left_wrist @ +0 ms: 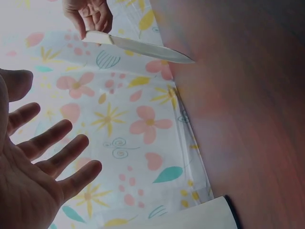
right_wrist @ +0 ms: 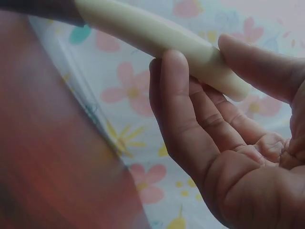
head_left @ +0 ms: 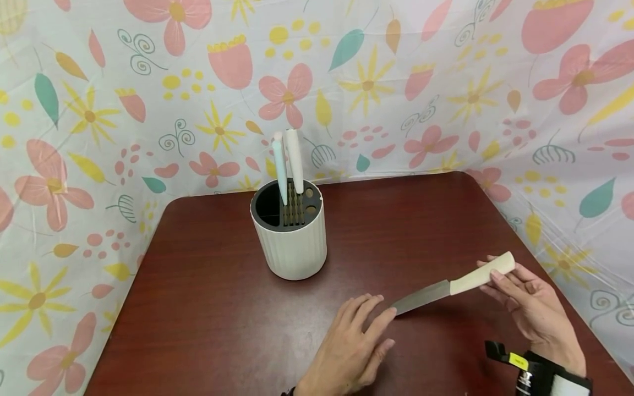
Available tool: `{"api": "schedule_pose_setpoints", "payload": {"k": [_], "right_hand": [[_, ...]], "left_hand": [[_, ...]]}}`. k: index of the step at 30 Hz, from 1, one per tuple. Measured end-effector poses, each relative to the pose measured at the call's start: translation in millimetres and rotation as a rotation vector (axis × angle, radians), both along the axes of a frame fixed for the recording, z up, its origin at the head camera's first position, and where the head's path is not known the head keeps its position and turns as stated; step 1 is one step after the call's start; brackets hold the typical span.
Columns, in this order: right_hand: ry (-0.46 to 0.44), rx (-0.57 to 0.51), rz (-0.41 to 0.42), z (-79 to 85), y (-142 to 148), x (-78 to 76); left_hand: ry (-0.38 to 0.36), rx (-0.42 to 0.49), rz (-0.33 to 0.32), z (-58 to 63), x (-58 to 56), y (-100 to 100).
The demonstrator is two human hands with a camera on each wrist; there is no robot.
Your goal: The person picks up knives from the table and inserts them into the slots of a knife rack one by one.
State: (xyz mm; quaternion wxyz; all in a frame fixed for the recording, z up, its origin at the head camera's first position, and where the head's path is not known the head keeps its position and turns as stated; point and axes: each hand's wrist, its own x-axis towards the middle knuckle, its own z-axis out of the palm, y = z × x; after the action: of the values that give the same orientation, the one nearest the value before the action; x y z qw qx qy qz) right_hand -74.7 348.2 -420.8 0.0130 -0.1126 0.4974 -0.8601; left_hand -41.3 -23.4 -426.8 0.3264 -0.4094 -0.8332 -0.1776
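Note:
A kitchen knife (head_left: 423,297) with a cream handle is held by my right hand (head_left: 537,308), thumb and fingers pinching the handle near its butt end. Its blade points left, the tip low over the table. In the right wrist view the thumb presses one side of the cream handle (right_wrist: 152,31) and the fingertips support the other. My left hand (head_left: 346,344) is spread near the blade tip, its index fingertip overlapping the tip in the head view. The left wrist view shows the left hand (left_wrist: 43,167) with fingers extended and nothing in them, apart from the knife (left_wrist: 147,48).
A white ribbed knife holder (head_left: 294,253) with a black slotted top stands at the table's back middle. A light blue handle (head_left: 280,168) and a white handle (head_left: 294,159) stick up from it. Floral cloth (head_left: 366,104) hangs behind the brown table (head_left: 198,308).

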Motion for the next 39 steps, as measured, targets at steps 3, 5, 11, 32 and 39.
{"api": "schedule_pose_setpoints", "payload": {"k": [3,5,11,32,39], "right_hand": [[-0.010,0.044,-0.058,8.6,-6,0.0],[-0.028,0.064,-0.091,14.5,-9,0.4],[-0.035,0.077,-0.163,32.4,-18,1.1],[0.128,0.448,-0.416,111.2,-63,3.3],[0.151,0.530,-0.433,133.4,-79,-1.2]], "left_hand": [[0.004,0.024,0.004,2.7,-0.4,0],[0.007,0.032,0.012,5.0,-1.1,-1],[0.024,0.060,0.040,12.0,-3.3,-3],[0.154,0.196,-0.031,57.5,-17.1,-6],[0.183,0.238,-0.023,68.7,-19.3,-8]]}}
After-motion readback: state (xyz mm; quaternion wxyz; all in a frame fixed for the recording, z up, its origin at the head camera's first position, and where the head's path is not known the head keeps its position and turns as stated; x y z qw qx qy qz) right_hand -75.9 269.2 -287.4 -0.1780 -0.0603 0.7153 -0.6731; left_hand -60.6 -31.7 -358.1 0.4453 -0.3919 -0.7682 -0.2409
